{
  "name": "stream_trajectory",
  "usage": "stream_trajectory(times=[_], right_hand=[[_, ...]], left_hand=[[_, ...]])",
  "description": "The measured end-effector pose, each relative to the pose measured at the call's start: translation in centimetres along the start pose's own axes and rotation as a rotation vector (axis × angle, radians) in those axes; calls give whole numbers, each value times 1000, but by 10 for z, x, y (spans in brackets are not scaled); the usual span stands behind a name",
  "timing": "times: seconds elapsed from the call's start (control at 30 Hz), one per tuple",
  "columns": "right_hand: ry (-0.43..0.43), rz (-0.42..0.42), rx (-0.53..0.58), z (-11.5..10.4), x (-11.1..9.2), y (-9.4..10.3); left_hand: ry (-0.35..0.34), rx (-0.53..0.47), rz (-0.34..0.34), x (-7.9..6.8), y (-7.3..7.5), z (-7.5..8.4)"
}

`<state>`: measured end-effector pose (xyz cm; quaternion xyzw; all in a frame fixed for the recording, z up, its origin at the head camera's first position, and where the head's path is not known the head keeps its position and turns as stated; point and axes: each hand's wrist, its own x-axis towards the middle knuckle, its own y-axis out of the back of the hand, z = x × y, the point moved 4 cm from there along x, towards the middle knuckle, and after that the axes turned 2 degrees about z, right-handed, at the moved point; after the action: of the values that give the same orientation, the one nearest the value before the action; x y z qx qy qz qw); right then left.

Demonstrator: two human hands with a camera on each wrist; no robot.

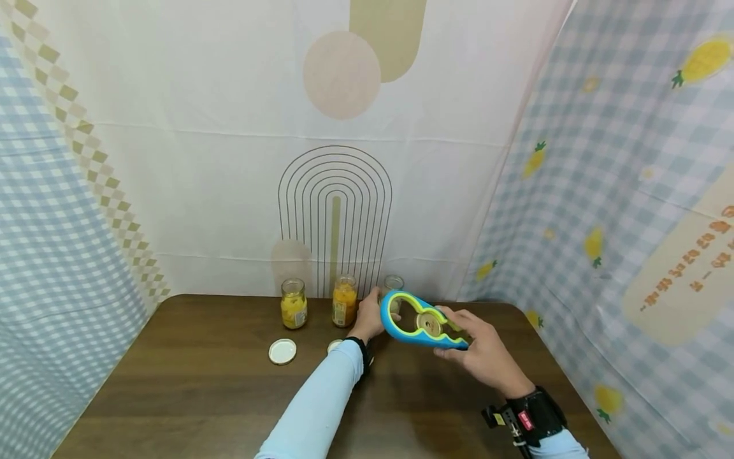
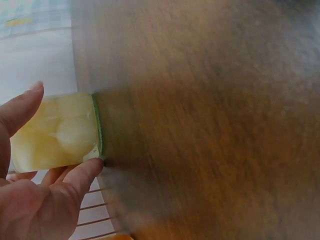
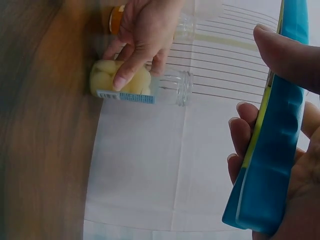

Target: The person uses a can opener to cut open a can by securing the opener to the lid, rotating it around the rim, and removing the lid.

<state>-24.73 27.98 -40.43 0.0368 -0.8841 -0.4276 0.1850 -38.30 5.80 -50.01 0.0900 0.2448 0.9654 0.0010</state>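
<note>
My left hand (image 1: 369, 319) grips an open glass jar (image 3: 135, 82) of pale round fruit, standing at the back of the table. In the left wrist view, the thumb is on one side of the jar (image 2: 60, 130) and the fingers on the other. Up and to the right, my right hand (image 1: 487, 350) holds a blue and green jar opener (image 1: 415, 339) by its handle end. A gold-coloured lid (image 1: 428, 324) shows inside the opener's scalloped opening. In the head view the opener covers much of the jar.
Left of my left hand stand an open jar of orange fruit (image 1: 344, 303) and an open jar of yellow pieces (image 1: 294, 312). A white lid (image 1: 282, 351) lies in front of them; another lid (image 1: 334, 345) is partly behind my left sleeve. Cloth hangs behind the brown table (image 1: 201, 382).
</note>
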Motion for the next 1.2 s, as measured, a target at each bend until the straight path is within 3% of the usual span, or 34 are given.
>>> stream_trajectory(times=[0.17, 0.4, 0.6, 0.73, 0.83, 0.97, 1.2], right_hand=[[5, 0, -9, 1, -1, -1], [-9, -12, -6, 1, -1, -1], [-8, -16, 13, 0, 2, -3], [-6, -9, 11, -3, 5, -2], [-6, -11, 15, -4, 4, 0], [8, -11, 18, -3, 2, 0], [49, 0, -25, -4, -2, -2]], left_hand=[[21, -39, -22, -1, -2, -4], [18, -12, -16, 0, -3, -5], [44, -78, -79, -4, -4, -9], [-12, -47, -99, -8, -11, -23], [7, -52, -144, -25, -9, -19], [107, -89, -202, -60, 8, 3], [136, -73, -91, -96, 43, 24]])
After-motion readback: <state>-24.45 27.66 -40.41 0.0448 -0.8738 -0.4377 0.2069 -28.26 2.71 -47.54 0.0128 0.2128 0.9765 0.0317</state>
